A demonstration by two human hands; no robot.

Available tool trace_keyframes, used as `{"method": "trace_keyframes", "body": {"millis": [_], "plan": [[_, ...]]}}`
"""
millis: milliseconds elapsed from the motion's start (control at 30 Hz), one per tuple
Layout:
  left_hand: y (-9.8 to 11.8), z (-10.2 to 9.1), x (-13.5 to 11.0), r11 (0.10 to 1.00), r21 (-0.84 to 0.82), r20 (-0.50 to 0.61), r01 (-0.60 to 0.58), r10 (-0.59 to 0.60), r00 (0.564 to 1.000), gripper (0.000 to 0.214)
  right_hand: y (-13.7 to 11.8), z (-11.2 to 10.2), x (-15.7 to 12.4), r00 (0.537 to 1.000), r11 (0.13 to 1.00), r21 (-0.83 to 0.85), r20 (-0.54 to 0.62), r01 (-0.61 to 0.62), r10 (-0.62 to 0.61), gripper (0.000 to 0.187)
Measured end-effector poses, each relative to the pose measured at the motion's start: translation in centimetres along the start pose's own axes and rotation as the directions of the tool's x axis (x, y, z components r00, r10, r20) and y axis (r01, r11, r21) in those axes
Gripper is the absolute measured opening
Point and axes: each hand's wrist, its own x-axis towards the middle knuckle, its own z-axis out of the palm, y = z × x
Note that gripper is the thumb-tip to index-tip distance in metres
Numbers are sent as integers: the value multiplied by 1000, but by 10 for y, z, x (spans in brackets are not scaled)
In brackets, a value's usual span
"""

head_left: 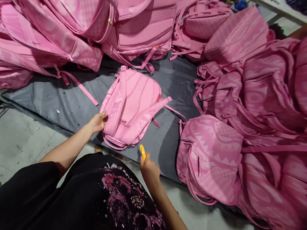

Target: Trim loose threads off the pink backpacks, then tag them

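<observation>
A small pink backpack lies on the dark sheet with its back panel and shoulder straps facing up. My left hand grips its left side near the near end, the fingertips partly hidden by the bag. In my right hand is a yellow-handled tool with a thin dark tip; its exact kind is too small to make out. That tip points at the backpack's near right corner, close to the lower end of a strap. Whether it touches the fabric I cannot tell.
Larger pink backpacks are piled along the far left of the dark-covered table. More pink bags crowd the right side, their straps trailing. The table's near edge runs just before my body, above a grey floor.
</observation>
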Motion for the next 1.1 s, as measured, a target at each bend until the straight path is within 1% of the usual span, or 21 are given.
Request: {"method": "trace_keyframes", "body": {"millis": [67,133,200,267,333,400,433,467,533,567,600,733,800,867,933,1000,1100], "plan": [[-1,2,4,999,-33,56,34,-32,998,26,-8,7,4,1000,1000,24,1,-7,7,34],[-4,2,10,995,-46,138,88,-81,987,28,-17,10,9,999,998,57,27,-28,27,33],[-7,0,18,987,-25,236,159,-149,960,38,-24,9,14,997,994,97,70,-52,45,33],[-8,-4,27,980,-8,307,200,-188,933,48,-27,6,17,994,991,120,89,-67,56,33],[-9,-9,34,980,-24,342,196,-176,923,55,-26,4,18,994,990,108,63,-93,87,34],[-8,-15,39,981,-31,373,191,-166,913,61,-22,3,18,987,984,85,28,-159,157,34],[-8,-17,39,981,-22,400,194,-169,901,64,-20,3,18,982,979,86,21,-187,186,34],[-7,-19,40,981,-10,430,196,-172,886,67,-19,2,17,981,976,97,17,-196,195,34],[-6,-20,39,982,16,481,189,-173,859,72,-20,0,18,985,976,128,22,-175,173,34],[-5,-20,39,983,24,488,180,-169,856,72,-20,-2,18,986,976,141,29,-166,164,35],[-5,-20,40,985,29,477,171,-164,863,72,-21,-4,19,986,974,150,39,-167,163,34],[-4,-14,47,991,36,372,130,-134,919,65,-22,-9,21,976,955,204,86,-213,199,35],[-4,-12,52,993,34,364,113,-118,924,62,-21,-9,20,977,946,248,92,-211,193,36],[-5,-10,55,994,23,384,105,-106,917,61,-16,-7,14,973,932,282,108,-228,205,35],[-6,-8,58,995,5,402,97,-91,911,60,-10,-1,0,966,911,322,127,-257,227,35],[-7,-6,59,996,-12,417,89,-76,906,60,-4,7,-23,962,881,388,133,-270,237,34],[-6,0,61,994,19,426,110,-107,898,62,-6,21,-57,958,833,478,196,-279,209,30]]}}
